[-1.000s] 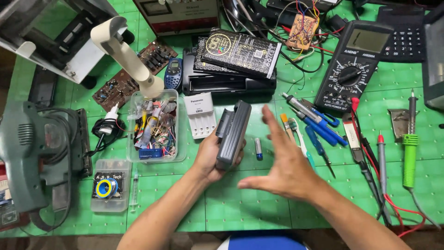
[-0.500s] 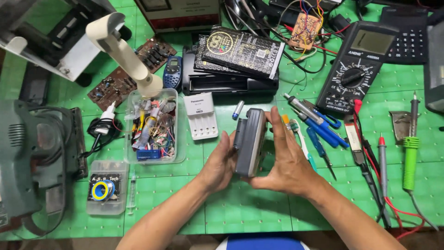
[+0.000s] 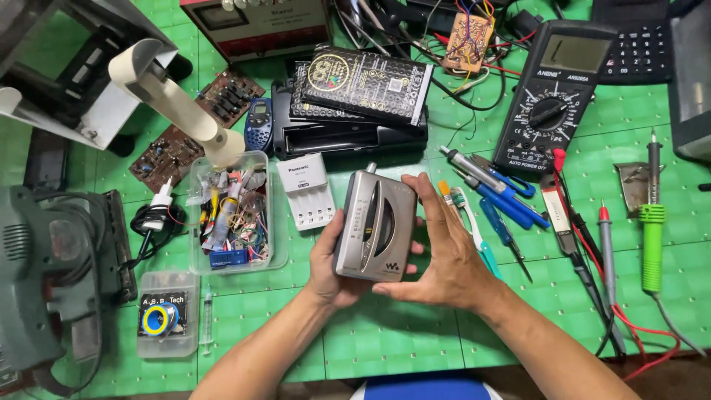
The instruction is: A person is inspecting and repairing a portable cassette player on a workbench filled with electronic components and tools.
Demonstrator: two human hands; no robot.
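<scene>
Since a moment ago you are turning the silver tape player (image 3: 376,231) flat, so its wide front is now facing you instead of its thin edge; your left hand (image 3: 331,268) is cupping it from below, fingers curled around its left side; your right hand (image 3: 444,259) is lying open against its right edge, fingers straight; the player is sitting up off the green tabletop (image 3: 385,348), just beside the white battery charger (image 3: 306,192) and near the blue screwdrivers (image 3: 498,204); you seem to be looking it over; turning it again would need both hands holding snug so it is not slipping.
</scene>
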